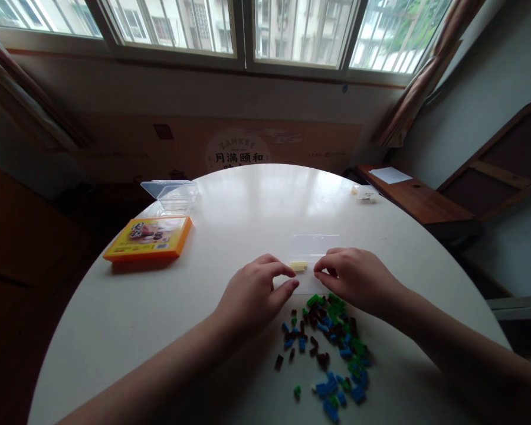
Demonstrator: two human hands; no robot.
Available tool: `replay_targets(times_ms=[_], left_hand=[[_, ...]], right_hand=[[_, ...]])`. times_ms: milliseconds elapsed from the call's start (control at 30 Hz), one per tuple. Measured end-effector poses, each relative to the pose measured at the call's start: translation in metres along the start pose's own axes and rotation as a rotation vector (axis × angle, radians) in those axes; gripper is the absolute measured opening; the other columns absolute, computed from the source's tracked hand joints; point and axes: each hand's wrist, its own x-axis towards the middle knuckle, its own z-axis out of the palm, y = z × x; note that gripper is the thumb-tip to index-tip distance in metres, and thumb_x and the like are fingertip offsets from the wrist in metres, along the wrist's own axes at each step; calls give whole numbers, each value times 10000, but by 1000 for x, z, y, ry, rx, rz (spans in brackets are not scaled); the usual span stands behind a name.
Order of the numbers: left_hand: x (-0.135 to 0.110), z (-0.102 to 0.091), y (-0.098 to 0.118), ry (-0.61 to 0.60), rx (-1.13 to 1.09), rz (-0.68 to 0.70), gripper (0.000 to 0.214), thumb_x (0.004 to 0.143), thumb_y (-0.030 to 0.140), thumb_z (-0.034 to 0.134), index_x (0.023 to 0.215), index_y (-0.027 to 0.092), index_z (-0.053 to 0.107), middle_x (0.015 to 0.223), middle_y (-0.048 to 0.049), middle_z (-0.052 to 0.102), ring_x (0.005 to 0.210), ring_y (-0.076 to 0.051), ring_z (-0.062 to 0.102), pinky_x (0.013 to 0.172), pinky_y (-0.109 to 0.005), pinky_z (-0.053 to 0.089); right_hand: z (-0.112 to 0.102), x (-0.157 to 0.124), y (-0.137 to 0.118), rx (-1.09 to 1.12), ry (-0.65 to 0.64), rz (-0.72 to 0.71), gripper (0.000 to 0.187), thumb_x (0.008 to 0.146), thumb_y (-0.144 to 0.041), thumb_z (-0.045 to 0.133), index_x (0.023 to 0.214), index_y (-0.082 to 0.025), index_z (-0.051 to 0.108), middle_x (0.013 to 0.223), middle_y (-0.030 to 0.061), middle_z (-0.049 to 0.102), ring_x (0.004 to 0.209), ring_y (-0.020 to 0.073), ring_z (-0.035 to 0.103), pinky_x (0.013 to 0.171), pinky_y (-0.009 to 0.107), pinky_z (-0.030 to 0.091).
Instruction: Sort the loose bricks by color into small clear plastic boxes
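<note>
Several pale yellow bricks (pixel 298 267) lie side by side in a small clear plastic case (pixel 316 242) that rests opened out on the table. My left hand (pixel 256 289) is just left of them, thumb and forefinger apart, with nothing visible between the tips. On the case's other side, my right hand (pixel 358 274) has its thumb and fingers pinched together; whatever they hold, if anything, is too small to make out. Below the case, between my forearms, spreads a loose heap of small green, blue and brown building bricks (pixel 323 324).
The round white table (pixel 239 206) carries an orange box with a yellow picture lid (pixel 153 236) at left. Behind that stands an open clear plastic container (pixel 174 198). A small clear packet (pixel 365 193) lies at the far right edge. A wooden desk (pixel 420 195) stands beyond.
</note>
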Motion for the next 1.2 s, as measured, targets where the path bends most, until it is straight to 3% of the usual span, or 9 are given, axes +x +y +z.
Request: replay_targets(times_ms=[333, 633, 1200], left_hand=[[-1, 4, -5, -35, -58, 16, 188, 842, 325, 623, 965, 230, 729, 1091, -41, 667, 629, -113, 604, 695, -282, 522], [-1, 7, -7, -8, -55, 26, 165, 823, 298, 635, 946, 240, 729, 1115, -31, 670, 632, -108, 612, 689, -267, 533], [0, 5, -5, -13, -16, 30, 174, 831, 292, 610, 944, 242, 732, 1125, -21, 671, 653, -112, 611, 699, -274, 528]], right_hand=[[1, -1, 4, 45, 45, 3, 208, 897, -278, 563, 929, -250, 767, 879, 16, 736, 744, 161, 650, 637, 274, 430], [3, -5, 4, 72, 22, 5, 172, 875, -280, 612, 928, -342, 764, 863, -50, 719, 687, 123, 626, 616, 255, 408], [6, -3, 1, 30, 44, 11, 190, 902, -285, 589, 960, -353, 756, 857, -46, 716, 697, 123, 629, 609, 254, 407]])
